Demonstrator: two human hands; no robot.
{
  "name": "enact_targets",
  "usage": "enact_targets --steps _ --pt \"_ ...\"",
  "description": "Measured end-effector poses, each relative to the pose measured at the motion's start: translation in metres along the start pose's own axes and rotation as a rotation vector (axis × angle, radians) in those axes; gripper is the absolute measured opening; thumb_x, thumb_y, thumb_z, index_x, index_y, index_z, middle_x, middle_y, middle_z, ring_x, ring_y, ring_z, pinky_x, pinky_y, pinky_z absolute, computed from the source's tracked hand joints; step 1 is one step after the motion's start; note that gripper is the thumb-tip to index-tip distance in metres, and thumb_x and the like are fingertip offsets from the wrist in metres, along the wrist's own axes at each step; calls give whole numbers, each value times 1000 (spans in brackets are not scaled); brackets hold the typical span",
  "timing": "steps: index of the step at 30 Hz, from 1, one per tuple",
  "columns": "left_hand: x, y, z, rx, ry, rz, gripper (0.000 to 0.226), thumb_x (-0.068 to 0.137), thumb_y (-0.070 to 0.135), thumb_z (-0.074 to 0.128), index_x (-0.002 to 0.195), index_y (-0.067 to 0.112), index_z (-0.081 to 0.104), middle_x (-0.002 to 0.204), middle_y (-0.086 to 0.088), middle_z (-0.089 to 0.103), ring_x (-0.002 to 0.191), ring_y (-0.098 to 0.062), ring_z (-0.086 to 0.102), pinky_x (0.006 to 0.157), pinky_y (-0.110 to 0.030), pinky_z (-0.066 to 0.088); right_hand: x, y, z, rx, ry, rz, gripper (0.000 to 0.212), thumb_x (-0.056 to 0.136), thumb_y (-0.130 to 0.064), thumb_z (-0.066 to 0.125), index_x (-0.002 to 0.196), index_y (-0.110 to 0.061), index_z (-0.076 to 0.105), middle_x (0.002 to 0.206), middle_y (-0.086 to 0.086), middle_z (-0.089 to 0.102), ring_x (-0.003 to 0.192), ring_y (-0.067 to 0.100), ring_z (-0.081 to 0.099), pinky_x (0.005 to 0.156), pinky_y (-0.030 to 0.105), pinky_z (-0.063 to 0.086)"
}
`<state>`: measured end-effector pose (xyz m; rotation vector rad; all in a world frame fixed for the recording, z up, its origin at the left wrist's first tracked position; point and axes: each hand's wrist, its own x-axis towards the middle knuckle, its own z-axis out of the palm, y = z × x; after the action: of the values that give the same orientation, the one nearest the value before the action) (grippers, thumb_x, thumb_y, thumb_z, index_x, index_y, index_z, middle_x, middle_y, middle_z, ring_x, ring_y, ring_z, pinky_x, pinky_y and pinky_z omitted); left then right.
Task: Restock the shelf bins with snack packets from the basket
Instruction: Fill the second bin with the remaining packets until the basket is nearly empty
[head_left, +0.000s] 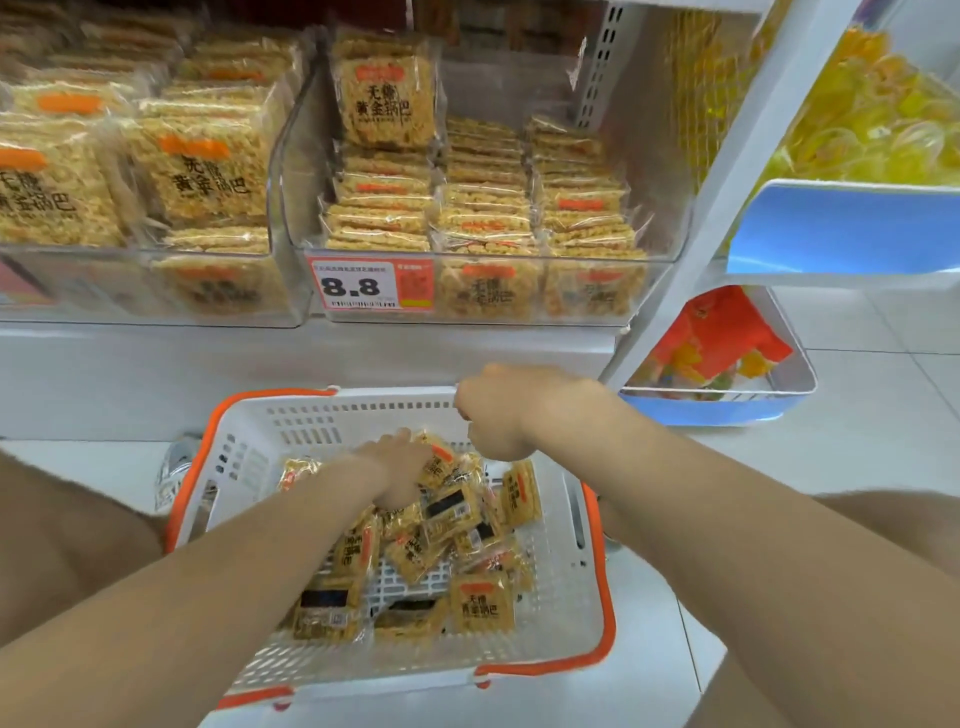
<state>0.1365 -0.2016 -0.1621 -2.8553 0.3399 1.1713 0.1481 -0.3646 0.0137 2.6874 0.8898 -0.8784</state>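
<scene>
Mid-restock: we're back in the basket for another load.

Our left hand (400, 470) is down among the snack packets (480, 603) in the basket (553, 608); its fingers are buried in the pile, so we cannot tell whether they've closed on one. Our right hand (498, 415) looks curled over the basket's far rim, fingers clamped there, though the angle is poor. The right shelf bin (672, 228) has low rows with room above, and plenty of packets wait below.

Bare left hand (402, 470), bare right hand (511, 410), pale mesh shoe (174, 467).
</scene>
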Motion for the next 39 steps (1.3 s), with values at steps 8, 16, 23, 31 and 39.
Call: enact_targets --steps 8,16,23,31,39 --pt "31 -7 13 -208 -91 66 76 94 -2 49 164 23 30 166 -9 11 129 -30 50 99 -36 52 13 -3 4 24 -5 -33 32 102 -13 53 133 -13 61 120 10 61 79 25 60 56 32 44" --pt "31 14 29 -229 106 109 54 96 28 74 146 20 56 137 -7 41 112 -25 61 108 -43 49 5 2 0 26 -34 22 39 104 -15 49 143 -15 55 134 13 54 102 34 66 77 42 57" --pt "-12 -5 -11 -510 461 50 15 93 9 72 93 24 70 96 9 65 82 -8 61 66 -21 45 -2 5 -19 41 26 31 38 102 -16 48 139 -15 57 136 13 57 120 34 64 96 51 57" --pt "-97 -11 -63 -889 595 280 39 84 -4 72 90 24 46 92 7 58 78 -18 56 69 -39 51 -23 3 -44 10 105 85 21 98 -4 53 80 -10 46 83 8 50 63 22 47 52 33 38" --pt "-171 -24 -119 -1132 746 391 45 93 -11 66 118 26 59 127 8 63 106 -5 67 82 -23 54 -39 -5 -79 273 510 -41 28 85 -18 64 111 -15 73 90 -1 69 83 21 66 69 39 61"
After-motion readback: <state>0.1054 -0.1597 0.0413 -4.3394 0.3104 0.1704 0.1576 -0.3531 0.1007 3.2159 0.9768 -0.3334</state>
